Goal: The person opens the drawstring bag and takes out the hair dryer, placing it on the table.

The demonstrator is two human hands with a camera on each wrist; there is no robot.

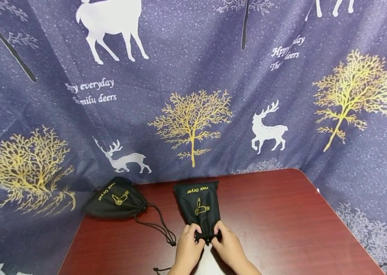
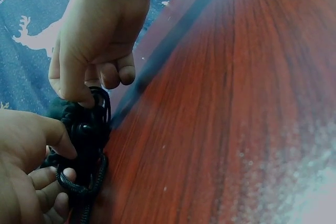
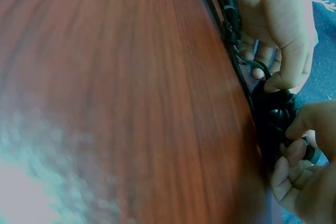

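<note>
We note both hands at the near end of a black drawstring hair dryer pouch (image 1: pixel 198 202), which lies at the middle of the reddish wooden table (image 1: pixel 276 214), its closed end towards the table's far edge and its gathered mouth towards the person. The left hand (image 1: pixel 187 246) pinches the mouth on one side, thumb and fingers curled on the fabric; the right hand (image 1: pixel 228 244) pinches it on the other, the two just apart with bunched cloth between. A loop of black cord (image 2: pixel 100 177) shows by the fingers in the left wrist view; we cannot tell whether it is gripped or merely lies against them. A second hair dryer pouch (image 1: pixel 116 198) rests at the table's left, apart from both hands, its neck drawn in and its drawcord (image 1: pixel 160 225) trailing towards the middle. We judge the step in hand to be work on the drawstring mouth; whether it is being loosened or cinched, we cannot tell. In our judgement the next move calls for matched pinches on both sides, the cord kept clear of the folds: an outward pull if the mouth is to widen, a hold on the cloth while the cord is drawn if it is to close.
</note>
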